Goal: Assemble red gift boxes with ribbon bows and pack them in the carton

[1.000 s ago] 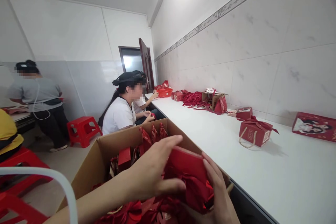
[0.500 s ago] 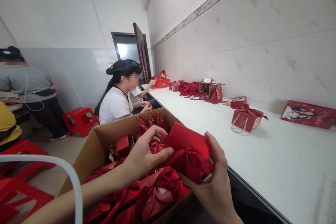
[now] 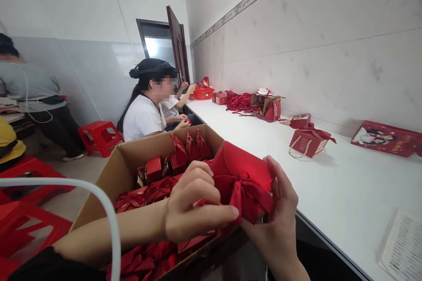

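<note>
Right hand (image 3: 280, 217) grips the red gift box (image 3: 242, 158) by its right side, held over the near right rim of the carton (image 3: 105, 175) beside the counter (image 3: 346, 197); left hand (image 3: 193, 202) has fingers curled, thumb at the ribbon bow (image 3: 244, 182), can't tell if it pinches. A hard tug could undo the bow, or a loose right hold could drop the box. Box underside and left fingertips are hidden, left forearm blocks carton contents, printed sheet (image 3: 400, 246) is cut off, unreadable.
</note>
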Action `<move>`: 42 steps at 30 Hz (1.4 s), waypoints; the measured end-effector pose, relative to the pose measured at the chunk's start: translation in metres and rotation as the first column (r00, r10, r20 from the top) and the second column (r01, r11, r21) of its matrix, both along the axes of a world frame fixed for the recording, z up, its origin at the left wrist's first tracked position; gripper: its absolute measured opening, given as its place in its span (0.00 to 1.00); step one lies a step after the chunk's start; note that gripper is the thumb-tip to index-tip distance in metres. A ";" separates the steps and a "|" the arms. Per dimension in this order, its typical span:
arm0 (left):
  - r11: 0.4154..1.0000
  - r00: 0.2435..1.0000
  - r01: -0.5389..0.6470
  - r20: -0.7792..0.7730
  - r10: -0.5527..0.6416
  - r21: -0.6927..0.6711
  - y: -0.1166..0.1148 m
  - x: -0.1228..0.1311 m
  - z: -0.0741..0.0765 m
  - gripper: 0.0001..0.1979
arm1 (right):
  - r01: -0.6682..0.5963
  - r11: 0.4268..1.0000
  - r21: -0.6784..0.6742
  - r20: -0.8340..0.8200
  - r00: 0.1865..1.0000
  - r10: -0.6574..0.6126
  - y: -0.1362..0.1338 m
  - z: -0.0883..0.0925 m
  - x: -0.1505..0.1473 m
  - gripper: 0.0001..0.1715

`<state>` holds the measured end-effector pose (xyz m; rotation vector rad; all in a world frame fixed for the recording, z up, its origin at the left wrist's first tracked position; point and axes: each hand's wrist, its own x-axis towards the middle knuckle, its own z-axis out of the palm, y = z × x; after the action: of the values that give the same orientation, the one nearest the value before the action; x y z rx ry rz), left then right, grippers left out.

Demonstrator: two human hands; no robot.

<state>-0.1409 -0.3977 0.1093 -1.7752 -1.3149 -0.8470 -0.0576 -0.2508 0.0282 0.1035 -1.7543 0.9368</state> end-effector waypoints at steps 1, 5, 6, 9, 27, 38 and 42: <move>0.999 0.999 -0.019 -0.049 0.016 -0.045 -0.002 0.002 0.003 0.05 | -0.009 1.000 0.005 -0.001 1.000 0.009 0.000 0.001 0.001 0.50; 0.994 0.993 -0.066 -0.106 0.057 -0.086 -0.008 0.007 0.011 0.07 | -0.027 1.000 0.010 0.008 1.000 0.027 0.000 0.003 0.002 0.51; 0.994 0.991 -0.078 -0.113 0.069 -0.075 -0.009 0.007 0.012 0.07 | -0.024 1.000 0.015 0.006 1.000 0.024 -0.001 0.003 0.002 0.50; 0.991 0.985 -0.107 -0.145 0.095 -0.075 -0.013 0.010 0.012 0.06 | -0.027 0.999 0.034 -0.013 1.000 0.027 -0.003 0.004 0.000 0.50; 0.927 0.927 -0.347 -0.199 0.317 -0.139 -0.065 0.029 -0.029 0.07 | -0.279 0.958 0.065 0.109 0.957 0.271 -0.031 -0.018 -0.008 0.49; 0.940 0.936 -0.332 -0.150 0.317 -0.083 -0.058 0.027 -0.030 0.07 | -0.264 0.964 0.043 0.108 0.960 0.258 -0.032 -0.017 -0.010 0.48; 0.946 0.939 -0.316 -0.170 0.300 -0.075 -0.057 0.026 -0.030 0.06 | -0.277 0.960 0.041 0.133 0.954 0.270 -0.032 -0.016 -0.009 0.49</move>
<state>-0.1151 -0.4548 0.0797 -1.6163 -1.5019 -0.4647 -0.0662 -0.2830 0.0124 0.3403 -1.9184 1.1106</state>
